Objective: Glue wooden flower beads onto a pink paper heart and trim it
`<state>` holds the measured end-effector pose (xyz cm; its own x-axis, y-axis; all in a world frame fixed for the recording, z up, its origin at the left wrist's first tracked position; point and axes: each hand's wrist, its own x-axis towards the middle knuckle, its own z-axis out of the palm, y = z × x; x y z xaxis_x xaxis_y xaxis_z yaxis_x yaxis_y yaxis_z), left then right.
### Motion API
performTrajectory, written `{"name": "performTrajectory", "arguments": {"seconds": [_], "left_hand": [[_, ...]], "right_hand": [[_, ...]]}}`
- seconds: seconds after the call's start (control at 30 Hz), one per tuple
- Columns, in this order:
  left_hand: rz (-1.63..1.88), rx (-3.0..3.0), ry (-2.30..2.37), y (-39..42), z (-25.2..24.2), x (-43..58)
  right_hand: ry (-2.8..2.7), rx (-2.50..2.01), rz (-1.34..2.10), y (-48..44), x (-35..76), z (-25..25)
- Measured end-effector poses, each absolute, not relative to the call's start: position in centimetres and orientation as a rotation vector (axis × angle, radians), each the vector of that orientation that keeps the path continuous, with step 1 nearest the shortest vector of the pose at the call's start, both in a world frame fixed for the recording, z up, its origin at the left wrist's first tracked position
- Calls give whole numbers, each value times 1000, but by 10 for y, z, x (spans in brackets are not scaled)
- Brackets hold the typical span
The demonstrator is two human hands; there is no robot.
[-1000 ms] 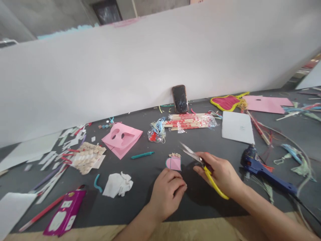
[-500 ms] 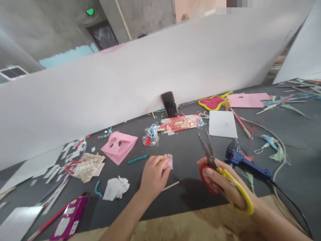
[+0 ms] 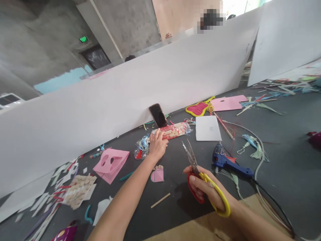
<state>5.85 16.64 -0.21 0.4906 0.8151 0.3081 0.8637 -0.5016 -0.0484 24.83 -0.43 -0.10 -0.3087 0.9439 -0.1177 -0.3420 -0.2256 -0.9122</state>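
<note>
Scissors (image 3: 196,168) are in the right hand (image 3: 204,187), fingers wrapped round the red and yellow handles, blades parted and pointing away. Left hand (image 3: 158,146) is over the left end of the sticks (image 3: 177,130), fingers a bit spread; can't tell if they've pinched any. Kinda crowded there: trinkets (image 3: 142,146) just left of those fingers, phone (image 3: 157,114) just beyond them, leaning on the panel (image 3: 125,103). Left forearm covers part of a teal pen (image 3: 126,176).

Glue gun (image 3: 232,164) is right of the right fingers, white sheet (image 3: 208,128) beyond them. Tabletop (image 3: 140,214) count: one phone, one glue gun, one pink patch (image 3: 157,175) nearer than the left fingers, one loose stick (image 3: 161,200) left of the right ones, two pink cards, one (image 3: 115,167) left of both hands, one (image 3: 229,103) well beyond the right fingers. Packed sticks are too jumbled to count.
</note>
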Motion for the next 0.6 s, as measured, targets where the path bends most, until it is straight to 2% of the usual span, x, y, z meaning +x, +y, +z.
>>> {"name": "performTrajectory", "arguments": {"seconds": [0.37,0.6], "left_hand": [[-345,-2470,-1566,162,-12,65],[-426,-2574,-1428,105,2,63]], "right_hand": [[-1138,-954,1683,-5,253,6],[-1091,-983,1659,-2,252,2]]}}
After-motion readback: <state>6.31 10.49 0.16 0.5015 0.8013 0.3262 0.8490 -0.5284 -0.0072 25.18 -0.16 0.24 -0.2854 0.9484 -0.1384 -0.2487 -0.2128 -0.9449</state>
